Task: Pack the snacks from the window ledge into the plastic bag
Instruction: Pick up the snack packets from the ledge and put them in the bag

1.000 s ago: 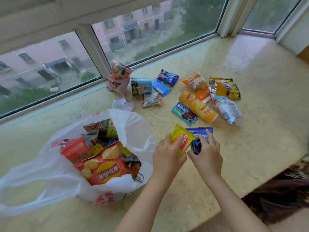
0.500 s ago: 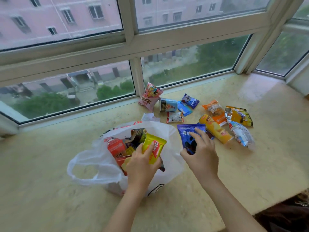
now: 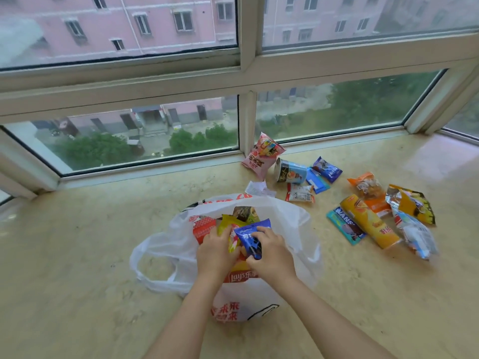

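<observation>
The plastic bag (image 3: pixel 298 229) lies open on the window ledge (image 3: pixel 77 255), part-filled. Over its mouth the left hand (image 3: pixel 215 252) grips a yellow packet (image 3: pixel 228 224) and the right hand (image 3: pixel 272 252) pinches a blue packet (image 3: pixel 250 235). More snacks (image 3: pixel 368 224) lie on the ledge to the right.

Head-worn camera looks down, close, over the window ledge (image 3: pixel 103 255).

The left hand (image 3: pixel 216 251) covers most of the yellow packet (image 3: pixel 228 224). Print on the foil packs at 3 o'clock (image 3: pixel 412 206) is too blurry to read, and both forearms are cropped at 6 o'clock.
</observation>
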{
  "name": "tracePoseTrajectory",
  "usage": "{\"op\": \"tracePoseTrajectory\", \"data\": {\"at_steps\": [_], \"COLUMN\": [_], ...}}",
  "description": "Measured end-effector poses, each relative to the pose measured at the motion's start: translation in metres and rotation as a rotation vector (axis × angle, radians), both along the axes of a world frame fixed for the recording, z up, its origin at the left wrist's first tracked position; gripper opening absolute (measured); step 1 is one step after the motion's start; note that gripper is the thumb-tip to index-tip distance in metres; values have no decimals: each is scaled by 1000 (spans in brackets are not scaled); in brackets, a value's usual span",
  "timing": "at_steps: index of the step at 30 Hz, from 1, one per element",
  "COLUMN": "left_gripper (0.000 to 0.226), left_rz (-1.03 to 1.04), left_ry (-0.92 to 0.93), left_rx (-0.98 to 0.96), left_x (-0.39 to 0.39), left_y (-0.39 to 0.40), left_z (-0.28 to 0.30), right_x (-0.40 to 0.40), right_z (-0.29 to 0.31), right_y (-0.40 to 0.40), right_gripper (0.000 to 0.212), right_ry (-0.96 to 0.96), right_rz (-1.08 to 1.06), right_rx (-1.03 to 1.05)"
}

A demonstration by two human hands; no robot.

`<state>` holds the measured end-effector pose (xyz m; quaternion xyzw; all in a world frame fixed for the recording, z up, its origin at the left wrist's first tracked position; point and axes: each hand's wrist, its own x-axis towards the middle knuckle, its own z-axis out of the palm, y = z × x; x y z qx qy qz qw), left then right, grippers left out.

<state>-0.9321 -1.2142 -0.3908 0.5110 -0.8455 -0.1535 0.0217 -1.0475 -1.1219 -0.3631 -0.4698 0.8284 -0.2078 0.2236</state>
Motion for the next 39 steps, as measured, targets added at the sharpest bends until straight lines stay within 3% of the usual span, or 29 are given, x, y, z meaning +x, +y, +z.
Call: {"op": "tracePoseTrajectory", "data": {"at_steps": [9, 18, 22, 26, 29, 36, 39], "left_gripper": [57, 29, 25, 26, 33, 54, 65], "left_rz": [-41, -260, -363, -392, -288, -38, 188], "left_ry": [125, 349, 470, 458, 429, 355, 470], "left_rx": [-183, -271, -142, 101, 305, 511, 718], "left_x": [-8, -69, -124, -183, -226, -319, -351], "left_y": [16, 79, 124, 162, 170, 143, 126], "left_z": [-5, 39, 45, 27, 7, -71, -111], "right_x": [-14, -65, -110, -158, -194, -271, -308], "right_z": [-16, 15, 11, 1, -14, -77, -103], "right_y": [12, 85, 131, 169, 185, 177, 158], "right_gripper": [58, 51, 53, 53, 57, 72, 76], "right_ry": [325, 379, 363, 346, 345, 314, 122], "right_rz": [114, -27, -170, -278, -326, -352, -448], "right_rx": [-105, -227, -161, -94, -91, -89, -133]}}
